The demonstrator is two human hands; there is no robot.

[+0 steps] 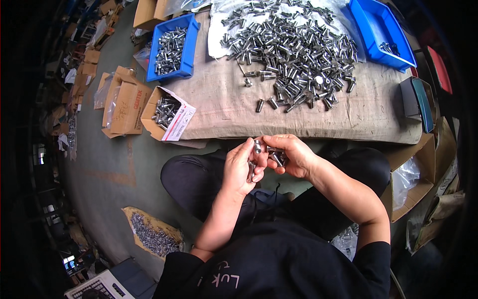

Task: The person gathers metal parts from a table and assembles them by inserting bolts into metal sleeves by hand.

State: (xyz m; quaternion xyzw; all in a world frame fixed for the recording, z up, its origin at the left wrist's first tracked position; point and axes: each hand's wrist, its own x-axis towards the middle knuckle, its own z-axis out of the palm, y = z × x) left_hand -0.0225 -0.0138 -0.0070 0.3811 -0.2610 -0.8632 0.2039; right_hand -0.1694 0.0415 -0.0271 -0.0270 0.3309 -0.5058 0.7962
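Note:
My left hand (pixel 239 168) and my right hand (pixel 293 155) meet just off the table's near edge, above my lap. Between the left thumb and fingers I pinch a small shiny metal fitting (pixel 257 147), its round end facing up. Another metal piece (pixel 251 171) lies in the curled lower fingers of that hand. My right hand is closed around several similar cylindrical metal fittings (pixel 279 159), and its fingertips are close to the pinched piece. Beyond both hands, a large heap of the same fittings (pixel 298 52) spreads over the cloth-covered table (pixel 214 107).
A blue bin (pixel 191 50) of fittings and an open carton (pixel 180 122) of them stand at the left. Another blue bin (pixel 371 25), holding a few dark pieces, sits far right. Cardboard boxes (pixel 127 102) stand on the floor; a sack of small parts (pixel 154 234) lies lower left.

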